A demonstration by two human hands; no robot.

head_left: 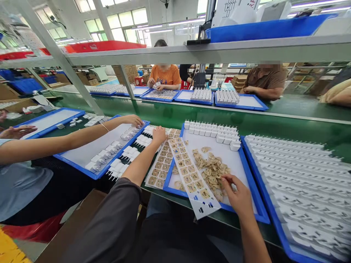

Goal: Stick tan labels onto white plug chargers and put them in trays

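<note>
Right hand [238,195]: fingers bent, thumb and forefinger close together at the near right edge of a pile of tan pieces [212,168]. Whether a piece is pinched between them cannot be told; the fingertips merge with the pile.

Left hand [159,136]: fingers curled, located forward and left of the right, at the far end of the sheets. Its fingertips are turned away, so its hold cannot be determined.

Governing relation: the pile lies ahead and to the left of the right fingertips, which are clearly nearer to it than the left hand. Beyond the pile, to the left, lies a printed sheet [189,170]. Its long axis slants from near the left hand back towards the wearer, crossing the blue tray [254,182] and overhanging its near rim.

Also noted: white plugs [211,129] stand in rows ahead of the right hand, inside the tray's far rim.
</note>
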